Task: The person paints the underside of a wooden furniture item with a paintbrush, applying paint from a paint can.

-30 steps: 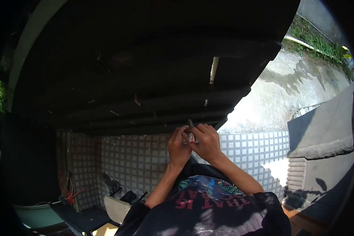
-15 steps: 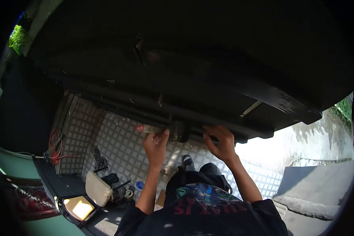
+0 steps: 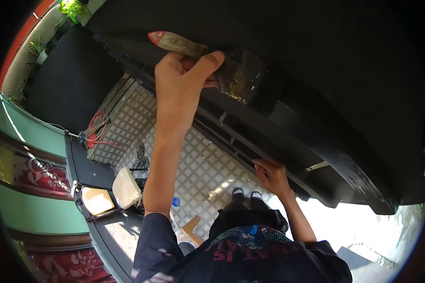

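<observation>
My left hand (image 3: pixel 189 80) is closed around a paintbrush (image 3: pixel 177 43), its fingers and thumb near the base of the pale handle. The handle's red tip points left, and the wide, dark, paint-crusted head (image 3: pixel 243 78) lies to the right, over a large black panel (image 3: pixel 311 42). The panel overhangs in front of me, with long ridges and rails along its lower side. Lower and to the right, my right hand (image 3: pixel 272 178) is at the panel's lower rail, its fingers loosely bent and the thumb apart from them, with nothing visible in it.
Below is a tiled floor (image 3: pixel 193 160), where my feet stand. To the left are a pale chair (image 3: pixel 127 187), a coiled striped rope (image 3: pixel 140 158) and red cable (image 3: pixel 97 127). A blue round item (image 3: pixel 176 202) lies near my left arm. Green walls (image 3: pixel 38 184) with windows stand far left.
My left hand has carried the paintbrush up from below the rail to over the black panel. My right hand has shifted slightly down and stays by the lower rail. The view has turned.
</observation>
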`<state>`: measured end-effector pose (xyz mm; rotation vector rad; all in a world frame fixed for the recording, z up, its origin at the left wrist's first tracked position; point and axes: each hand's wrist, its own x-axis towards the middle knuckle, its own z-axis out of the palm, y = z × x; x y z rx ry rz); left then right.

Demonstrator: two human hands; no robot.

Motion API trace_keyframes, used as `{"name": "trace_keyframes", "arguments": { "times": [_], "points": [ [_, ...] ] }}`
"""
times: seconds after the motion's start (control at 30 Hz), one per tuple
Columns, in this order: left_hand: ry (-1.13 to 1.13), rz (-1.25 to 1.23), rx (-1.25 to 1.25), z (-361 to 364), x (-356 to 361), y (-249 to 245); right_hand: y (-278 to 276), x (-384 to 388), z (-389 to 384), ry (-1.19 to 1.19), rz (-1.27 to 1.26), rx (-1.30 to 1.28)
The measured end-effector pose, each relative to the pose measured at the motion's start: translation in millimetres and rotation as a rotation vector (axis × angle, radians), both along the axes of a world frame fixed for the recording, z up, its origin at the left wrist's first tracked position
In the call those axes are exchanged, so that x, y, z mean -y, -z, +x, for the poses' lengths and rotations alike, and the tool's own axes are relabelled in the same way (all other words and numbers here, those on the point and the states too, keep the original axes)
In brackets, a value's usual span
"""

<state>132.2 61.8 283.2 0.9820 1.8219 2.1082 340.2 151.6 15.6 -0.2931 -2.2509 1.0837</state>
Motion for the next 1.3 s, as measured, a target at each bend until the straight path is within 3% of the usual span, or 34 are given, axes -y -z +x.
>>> {"name": "trace_keyframes", "arguments": {
  "times": [0.13,0.23,0.33,0.47,0.57,0.7,0.8,1.0,1.13,1.3],
  "points": [
    [-0.006,-0.148,0.007,-2.7,-9.2,-1.8,-0.6,-0.9,3.9,-0.074,-0.064,-0.043],
    [0.003,-0.096,0.067,-8.9,-8.6,-3.0,-9.9,-2.8,7.4,-0.117,-0.085,0.016],
    [-0.106,-0.127,0.005,-33.2,-3.3,-2.2,-18.3,-8.2,10.4,-0.146,-0.082,0.023],
    [-0.286,0.018,-0.126,-37.5,2.9,-9.9,-25.6,-17.1,15.6,-0.130,-0.078,0.057],
    [-0.247,0.101,-0.042,-19.3,12.4,-12.7,-26.2,-21.8,17.9,-0.127,-0.068,0.054],
    [-0.007,0.153,0.152,18.6,10.4,-10.0,-24.6,-21.1,16.6,-0.126,-0.066,0.046],
    [-0.006,0.129,0.130,48.3,-9.3,-4.8,-22.6,-19.6,15.1,-0.116,-0.058,0.057],
    [-0.057,0.261,0.058,40.6,-21.1,11.2,-22.3,-23.1,16.9,-0.116,-0.054,0.075],
    [-0.236,0.236,0.012,3.3,-8.5,13.7,-21.1,-24.6,18.1,-0.115,-0.061,0.099],
    [-0.447,0.239,-0.230,-32.0,0.0,7.9,-22.8,-21.4,17.0,-0.112,-0.066,0.086]
  ]
}}
